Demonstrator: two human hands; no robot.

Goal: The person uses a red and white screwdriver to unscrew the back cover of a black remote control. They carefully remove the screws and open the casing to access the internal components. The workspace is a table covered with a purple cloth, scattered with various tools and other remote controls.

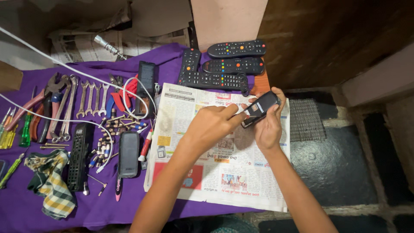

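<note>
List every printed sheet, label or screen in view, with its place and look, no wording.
Newspaper: spread flat under the hands, white with red, yellow and blue blocks.
Crumpled newspaper: at the table's far edge, greyish.
Label: pale patch on the back of the small black device, held by the right hand and touched by the left hand.
Screens: none visible.
</note>
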